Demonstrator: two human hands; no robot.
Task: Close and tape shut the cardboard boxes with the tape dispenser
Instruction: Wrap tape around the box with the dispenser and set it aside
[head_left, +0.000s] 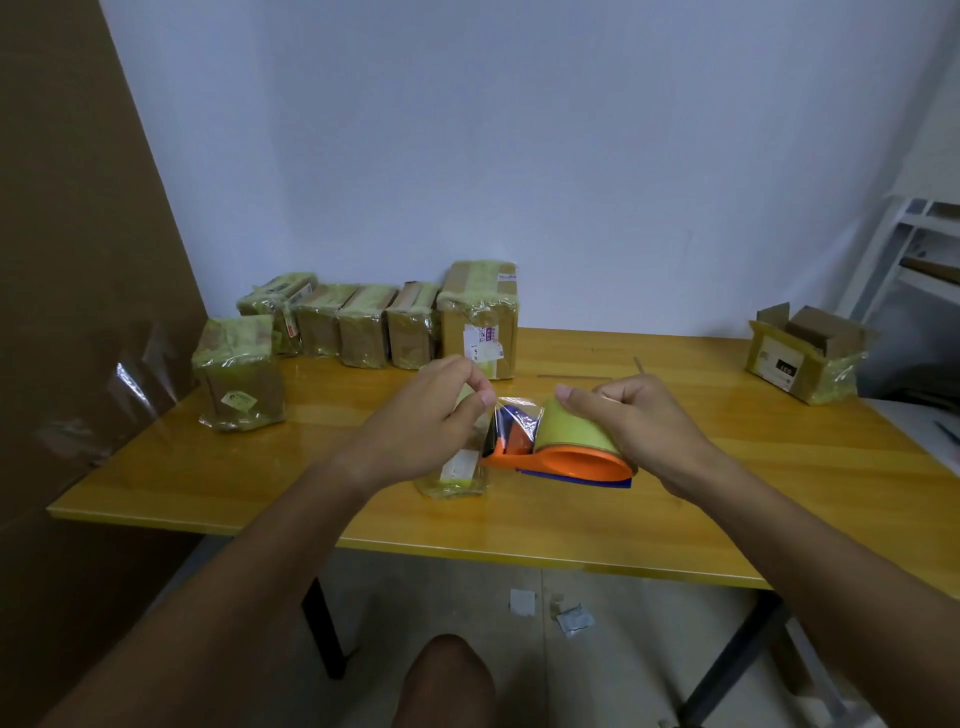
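Orange tape dispenser (566, 460) gripped by right hand (636, 421); left hand (441, 410) fingers pinch its tape.

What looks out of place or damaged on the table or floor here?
The open box at the table's far right still has its flaps up, unlike the taped boxes at the back. Paper scraps lie on the floor under the table. The tape pulled from the dispenser looks crumpled.
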